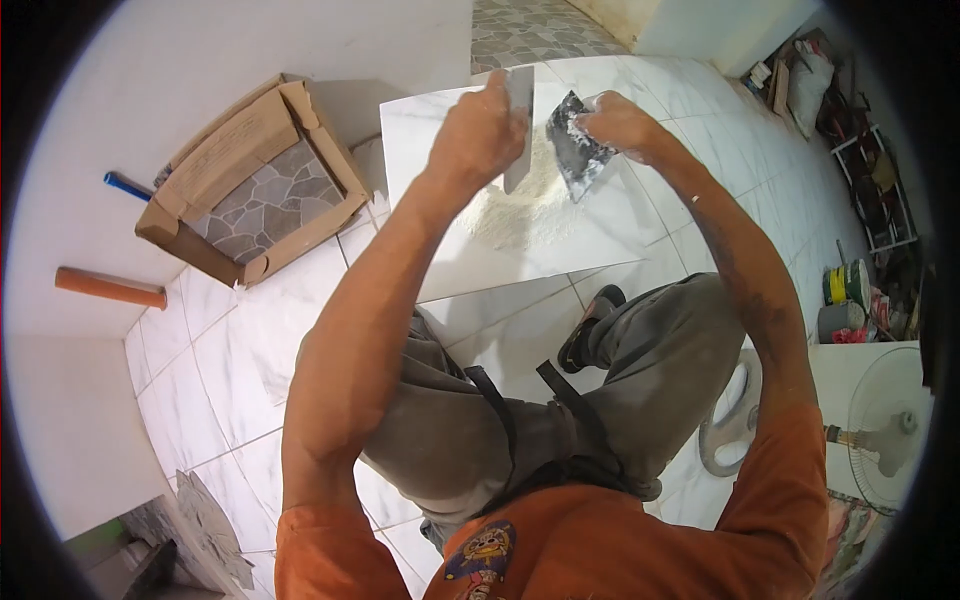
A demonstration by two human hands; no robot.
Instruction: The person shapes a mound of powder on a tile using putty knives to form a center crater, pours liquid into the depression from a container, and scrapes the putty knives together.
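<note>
My left hand (482, 132) is closed around a flat metal trowel (519, 130), its long blade upright over the white powder (520, 212). To the right, my right hand (622, 126) grips a black flexible-looking piece (578, 148) smeared with white powder; its exact kind I cannot make out. The powder lies in a loose heap on a large white tile (420, 255) in front of my legs. Part of the heap is hidden behind the trowel, the black piece and my left forearm.
An open cardboard box (225, 150) leans at the left, near an orange-brown bar (110, 287) and a blue handle (127, 186). At the right stand a fan (890, 435), a rack (880, 190) and a white sack (811, 88). Marbled floor tiles (220, 370) surround me.
</note>
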